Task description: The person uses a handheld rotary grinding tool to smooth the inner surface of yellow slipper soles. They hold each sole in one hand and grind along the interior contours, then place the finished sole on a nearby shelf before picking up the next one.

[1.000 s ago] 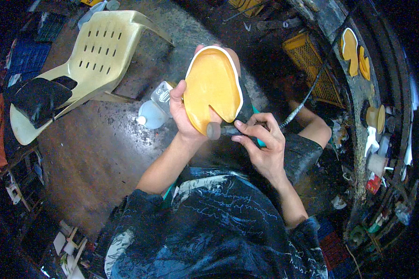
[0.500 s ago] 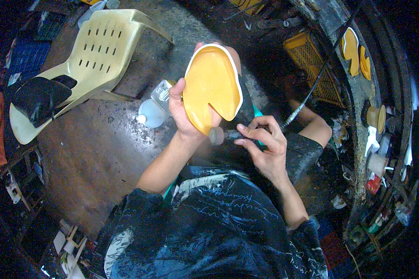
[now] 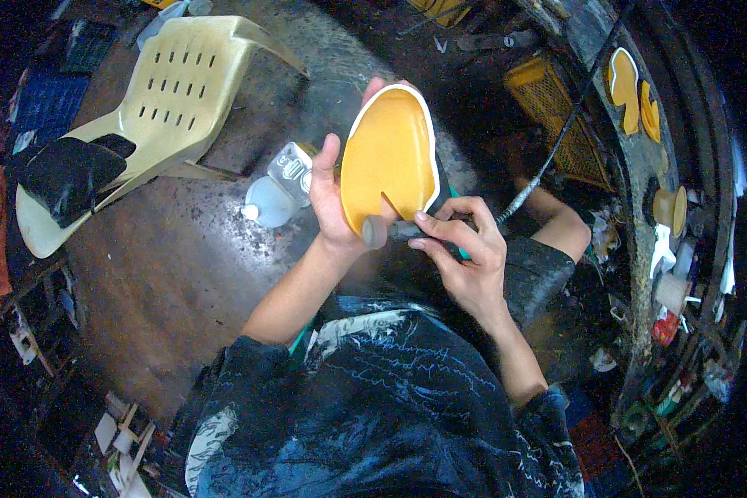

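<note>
My left hand grips a flat, rounded yellow-orange piece with a white rim, held upright in front of me, thumb on its left edge. My right hand is shut on a small rotary grinding tool. Its grey drum head touches the lower edge of the yellow piece by a notch. A flexible shaft cable runs from the tool up to the right.
A pale plastic chair lies tipped at the upper left with a black cloth on it. A clear plastic bottle lies on the dusty floor. A yellow crate and more yellow cut-outs sit on the cluttered bench at right.
The grinding head has stayed near the piece's lower edge while my right hand shifted slightly left. The yellow piece is held nearly the same way.
</note>
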Motion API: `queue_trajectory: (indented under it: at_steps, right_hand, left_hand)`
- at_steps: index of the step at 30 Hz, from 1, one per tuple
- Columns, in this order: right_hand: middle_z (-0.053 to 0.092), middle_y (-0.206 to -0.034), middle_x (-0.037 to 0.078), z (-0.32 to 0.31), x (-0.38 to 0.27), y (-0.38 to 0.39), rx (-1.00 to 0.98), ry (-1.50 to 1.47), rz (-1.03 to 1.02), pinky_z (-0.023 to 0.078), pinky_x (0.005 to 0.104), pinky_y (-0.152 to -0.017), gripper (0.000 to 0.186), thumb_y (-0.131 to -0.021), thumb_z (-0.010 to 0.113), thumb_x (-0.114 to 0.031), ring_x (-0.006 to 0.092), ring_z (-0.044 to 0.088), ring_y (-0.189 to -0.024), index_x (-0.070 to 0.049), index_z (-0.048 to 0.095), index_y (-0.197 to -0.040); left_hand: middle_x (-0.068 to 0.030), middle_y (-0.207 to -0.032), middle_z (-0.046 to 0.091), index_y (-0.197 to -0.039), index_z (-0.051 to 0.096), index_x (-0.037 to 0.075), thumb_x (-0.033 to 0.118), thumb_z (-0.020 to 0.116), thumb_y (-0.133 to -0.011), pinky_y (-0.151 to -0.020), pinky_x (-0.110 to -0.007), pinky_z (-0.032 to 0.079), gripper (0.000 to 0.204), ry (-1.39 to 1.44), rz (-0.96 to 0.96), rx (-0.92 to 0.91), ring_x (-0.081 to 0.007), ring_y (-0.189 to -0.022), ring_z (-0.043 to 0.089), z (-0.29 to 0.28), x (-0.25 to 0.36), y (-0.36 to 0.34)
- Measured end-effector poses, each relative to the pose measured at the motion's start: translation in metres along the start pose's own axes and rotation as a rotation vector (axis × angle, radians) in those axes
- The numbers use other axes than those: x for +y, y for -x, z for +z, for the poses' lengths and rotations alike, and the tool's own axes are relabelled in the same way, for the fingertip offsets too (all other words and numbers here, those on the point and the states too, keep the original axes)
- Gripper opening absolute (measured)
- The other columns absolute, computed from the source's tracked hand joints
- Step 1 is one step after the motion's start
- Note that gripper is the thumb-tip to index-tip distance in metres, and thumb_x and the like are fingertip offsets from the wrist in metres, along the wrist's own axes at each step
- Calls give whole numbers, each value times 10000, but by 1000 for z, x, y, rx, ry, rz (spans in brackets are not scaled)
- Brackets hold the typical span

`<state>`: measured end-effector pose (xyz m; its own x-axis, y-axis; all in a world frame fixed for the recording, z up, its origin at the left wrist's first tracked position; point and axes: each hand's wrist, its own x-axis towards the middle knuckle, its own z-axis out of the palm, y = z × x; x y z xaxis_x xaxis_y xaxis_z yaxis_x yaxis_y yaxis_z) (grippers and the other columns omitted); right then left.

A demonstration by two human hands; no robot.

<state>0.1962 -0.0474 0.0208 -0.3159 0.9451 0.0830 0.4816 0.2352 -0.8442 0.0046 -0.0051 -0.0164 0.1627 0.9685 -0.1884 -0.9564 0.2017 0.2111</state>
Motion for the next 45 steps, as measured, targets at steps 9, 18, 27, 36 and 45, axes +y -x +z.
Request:
queue_trajectory:
  at_steps: [9,18,27,36,45]
  right_hand:
    - [662,-1105,118,-8,-3,-19,184,-2,45,573,358,-852,361,-782,921,-24,244,696,-989,-95,845,-1128]
    - [661,-1138,120,-4,3,-26,222,5,89,549,363,-897,329,-804,929,-70,239,687,-1023,-90,844,-1121]
    - [667,-1160,116,-2,2,-26,227,-11,68,544,355,-942,332,-807,914,-51,239,669,-1076,-58,837,-1130]
    - [660,-1189,124,-4,2,-22,181,9,74,555,371,-918,332,-799,928,-82,254,680,-1060,-103,850,-1121]
    - [655,-1181,114,-4,1,-20,161,-6,44,561,361,-885,361,-781,931,-72,257,680,-1061,-114,852,-1131]
  left_hand:
    - [-103,-1731,407,-1723,304,119,569,320,-1162,-1307,-475,334,719,135,-236,-17,-285,-1569,433,-2,-3,7]
    - [-152,-1731,400,-1747,257,169,469,345,-1168,-1283,-492,379,658,-7,-206,78,-339,-1561,440,12,-12,12]
    - [-157,-1744,373,-1754,231,170,359,384,-1161,-1293,-477,371,641,44,-239,-1,-339,-1573,421,7,-15,13]
    - [-159,-1740,378,-1753,227,169,348,382,-1166,-1296,-473,368,633,84,-258,-36,-347,-1566,431,2,-15,13]
    - [-153,-1735,388,-1753,220,153,356,365,-1167,-1298,-463,364,637,18,-263,-24,-332,-1566,435,3,-16,13]
